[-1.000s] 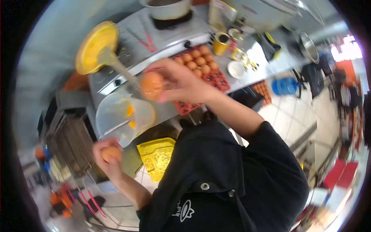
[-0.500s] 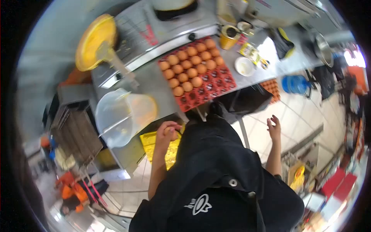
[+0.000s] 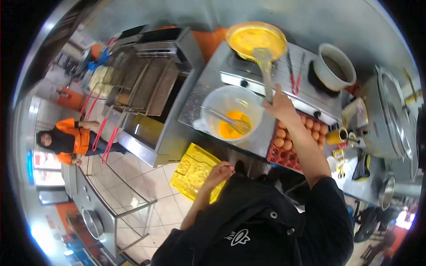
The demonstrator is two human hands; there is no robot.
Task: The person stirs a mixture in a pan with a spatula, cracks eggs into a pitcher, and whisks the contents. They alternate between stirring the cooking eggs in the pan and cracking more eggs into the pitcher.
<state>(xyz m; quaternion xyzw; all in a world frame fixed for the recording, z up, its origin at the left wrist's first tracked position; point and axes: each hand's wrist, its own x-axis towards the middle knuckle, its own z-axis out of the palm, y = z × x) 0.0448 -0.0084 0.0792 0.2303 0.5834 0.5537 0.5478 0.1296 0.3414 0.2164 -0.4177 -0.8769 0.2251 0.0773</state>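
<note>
My right hand (image 3: 282,107) is at the handle end of a long spatula (image 3: 266,75), thumb and fingers on either side of it. The spatula's blade rests over the rim of a pan (image 3: 230,40) filled with yellow egg mixture. My left hand (image 3: 219,173) is low in front of my apron, fingers curled; what they hold, if anything, is hidden. Between them and the stove stands a translucent plastic bowl (image 3: 213,95), with orange-yellow egg (image 3: 228,130) and a whisk (image 3: 230,122) in it. Brown eggs (image 3: 280,133) sit in a red tray (image 3: 275,156), partly behind my right forearm.
A yellow, egg-smeared tray (image 3: 191,166) is below the counter near my left hand. On the stove are red-handled tongs (image 3: 295,84) and a pot (image 3: 335,66). Wire baskets (image 3: 146,84) stand at left. A person in orange (image 3: 80,137) is beyond them.
My view has swung left. My right hand has gone from hanging open at the right to the spatula handle. The left hand stays low, fingers curled.
</note>
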